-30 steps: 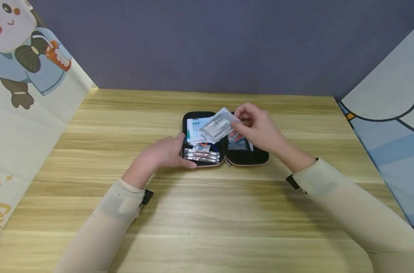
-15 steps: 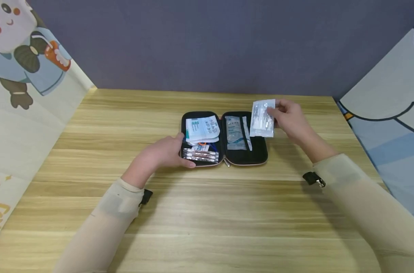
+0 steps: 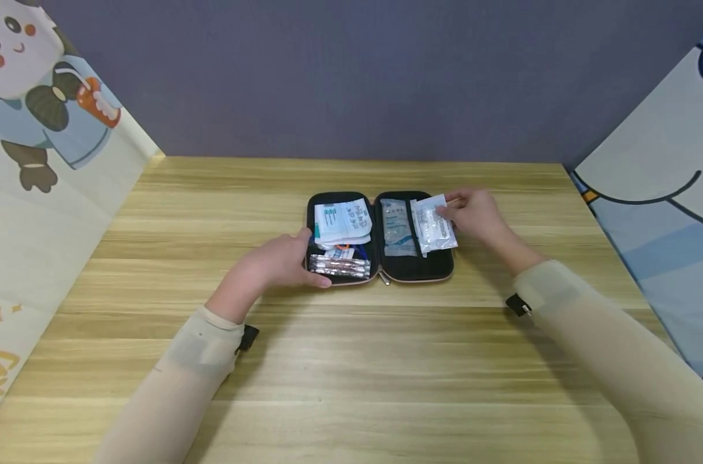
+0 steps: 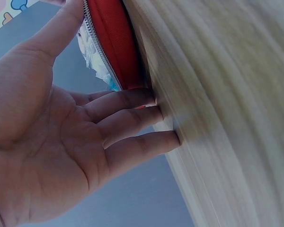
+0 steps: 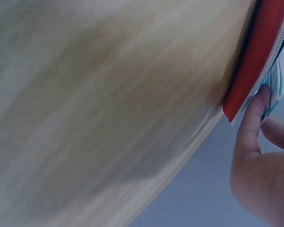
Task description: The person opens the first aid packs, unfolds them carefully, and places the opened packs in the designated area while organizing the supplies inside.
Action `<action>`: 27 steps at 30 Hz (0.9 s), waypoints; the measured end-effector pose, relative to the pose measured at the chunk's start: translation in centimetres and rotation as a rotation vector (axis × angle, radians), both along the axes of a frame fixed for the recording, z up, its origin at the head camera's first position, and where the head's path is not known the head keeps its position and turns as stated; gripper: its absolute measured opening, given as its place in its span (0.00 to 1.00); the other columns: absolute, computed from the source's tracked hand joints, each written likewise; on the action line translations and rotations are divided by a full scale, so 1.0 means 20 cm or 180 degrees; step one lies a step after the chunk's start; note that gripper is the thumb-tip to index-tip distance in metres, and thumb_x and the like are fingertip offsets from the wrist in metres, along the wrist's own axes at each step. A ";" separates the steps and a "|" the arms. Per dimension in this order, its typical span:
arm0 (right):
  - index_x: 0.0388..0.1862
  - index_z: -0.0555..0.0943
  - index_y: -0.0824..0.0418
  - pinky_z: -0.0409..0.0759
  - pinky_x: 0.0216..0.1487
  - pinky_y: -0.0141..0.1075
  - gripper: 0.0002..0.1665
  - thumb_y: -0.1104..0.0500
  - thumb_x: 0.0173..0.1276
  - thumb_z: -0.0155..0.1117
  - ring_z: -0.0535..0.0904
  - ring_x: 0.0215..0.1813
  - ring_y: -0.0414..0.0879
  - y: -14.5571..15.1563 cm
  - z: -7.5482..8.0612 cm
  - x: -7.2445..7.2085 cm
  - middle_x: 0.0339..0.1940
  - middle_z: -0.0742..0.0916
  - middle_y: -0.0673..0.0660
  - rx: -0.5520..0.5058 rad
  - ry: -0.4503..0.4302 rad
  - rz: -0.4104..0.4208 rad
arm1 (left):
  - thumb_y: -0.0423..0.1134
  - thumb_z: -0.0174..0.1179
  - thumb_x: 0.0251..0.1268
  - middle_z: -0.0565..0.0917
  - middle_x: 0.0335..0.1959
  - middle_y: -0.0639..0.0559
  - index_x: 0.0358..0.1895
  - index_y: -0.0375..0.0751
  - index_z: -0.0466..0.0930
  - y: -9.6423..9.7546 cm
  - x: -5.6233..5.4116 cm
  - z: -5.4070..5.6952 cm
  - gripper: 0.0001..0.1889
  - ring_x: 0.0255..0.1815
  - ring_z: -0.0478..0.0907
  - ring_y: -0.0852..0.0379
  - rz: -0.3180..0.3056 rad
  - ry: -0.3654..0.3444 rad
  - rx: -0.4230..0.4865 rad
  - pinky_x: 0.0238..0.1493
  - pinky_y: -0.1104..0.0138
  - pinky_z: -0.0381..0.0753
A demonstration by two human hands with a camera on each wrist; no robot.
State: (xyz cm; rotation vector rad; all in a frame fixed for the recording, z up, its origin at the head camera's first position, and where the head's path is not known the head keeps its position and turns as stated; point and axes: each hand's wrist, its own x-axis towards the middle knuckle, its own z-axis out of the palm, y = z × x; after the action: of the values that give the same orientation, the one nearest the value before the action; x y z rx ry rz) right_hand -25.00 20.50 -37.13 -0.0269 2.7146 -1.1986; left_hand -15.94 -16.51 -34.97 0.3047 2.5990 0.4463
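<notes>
A zippered case point(image 3: 417, 269), red outside and black inside, lies unfolded on the table. My left hand point(image 3: 278, 261) steadies its left side; in the left wrist view that hand point(image 4: 71, 137) has fairly straight fingers touching the table beside the red wall point(image 4: 114, 45). My right hand point(image 3: 477, 216) pinches a white, clear-fronted packet point(image 3: 434, 225) by its upper right edge, over the right half of the case. In the right wrist view the right hand point(image 5: 265, 165) is at the case's corner, its fingertips partly hidden.
White-and-green packets point(image 3: 342, 221) and silvery foil strips point(image 3: 339, 266) fill the left half. A pale blue packet point(image 3: 399, 227) sits under a black strap point(image 3: 414, 229) in the right half. A grey wall point(image 3: 351, 77) borders the wooden table point(image 3: 351, 374) behind.
My right hand has carried the packet from over the left half out to the right, turning it, then lowered it onto the right half. The left hand has stayed in place.
</notes>
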 end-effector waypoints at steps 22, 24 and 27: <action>0.60 0.83 0.70 0.84 0.46 0.41 0.23 0.55 0.76 0.70 0.87 0.49 0.56 -0.10 -0.02 -0.03 0.52 0.91 0.68 0.0564 0.0395 0.0059 | 0.66 0.74 0.62 0.68 0.78 0.23 0.86 0.28 0.41 0.00 -0.01 0.00 0.66 0.77 0.72 0.31 -0.0015 -0.0011 -0.0021 0.79 0.42 0.71; 0.60 0.82 0.70 0.85 0.50 0.46 0.22 0.56 0.76 0.69 0.86 0.50 0.57 -0.11 -0.02 -0.03 0.53 0.90 0.68 0.0599 0.0464 0.0049 | 0.65 0.74 0.62 0.69 0.77 0.23 0.86 0.27 0.42 0.00 -0.01 0.00 0.66 0.76 0.73 0.31 -0.0025 -0.0005 -0.0028 0.78 0.42 0.72; 0.60 0.82 0.69 0.85 0.53 0.51 0.21 0.56 0.77 0.68 0.86 0.51 0.59 -0.12 -0.03 -0.03 0.54 0.89 0.68 0.0642 0.0588 0.0017 | 0.65 0.73 0.62 0.69 0.77 0.23 0.85 0.27 0.42 0.01 -0.01 0.00 0.66 0.76 0.73 0.31 -0.0038 -0.0001 -0.0043 0.78 0.42 0.72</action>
State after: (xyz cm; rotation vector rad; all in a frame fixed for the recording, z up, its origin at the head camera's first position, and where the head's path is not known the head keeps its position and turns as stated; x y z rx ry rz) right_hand -25.69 18.07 -37.74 -0.1243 2.9804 -0.9586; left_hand -16.09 -16.41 -35.03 0.3154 2.5974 0.4244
